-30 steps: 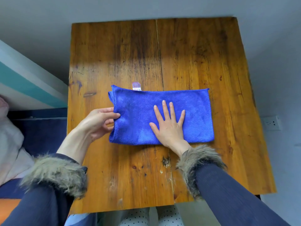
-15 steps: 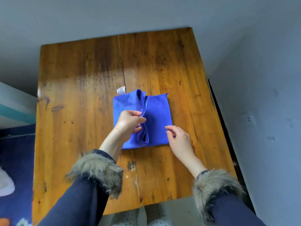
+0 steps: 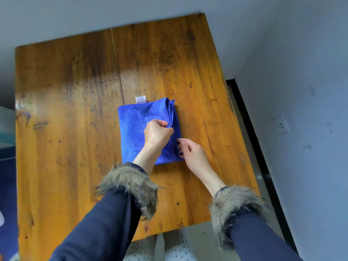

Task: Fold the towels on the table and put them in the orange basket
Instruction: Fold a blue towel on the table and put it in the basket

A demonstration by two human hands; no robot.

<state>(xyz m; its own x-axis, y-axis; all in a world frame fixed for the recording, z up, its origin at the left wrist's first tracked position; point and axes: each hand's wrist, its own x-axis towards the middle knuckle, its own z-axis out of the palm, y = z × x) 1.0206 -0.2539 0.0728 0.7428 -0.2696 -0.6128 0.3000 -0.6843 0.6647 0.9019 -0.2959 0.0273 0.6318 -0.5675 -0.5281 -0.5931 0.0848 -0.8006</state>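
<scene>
Gripping the towel's (image 3: 135,127) right edge, both hands' fingers (image 3: 163,123).

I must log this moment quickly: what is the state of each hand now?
Left hand: closed, gripping the folded edge of the blue microfibre towel.
Right hand: fingers curled at the towel's right edge; a grip cannot be told.

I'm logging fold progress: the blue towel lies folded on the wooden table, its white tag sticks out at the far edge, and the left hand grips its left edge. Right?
Not quite. In the head view the left hand grips the blue towel at its right edge, where the layers bunch, not its left. The rest holds: it lies folded on the wooden table, white tag at the far edge.
</scene>
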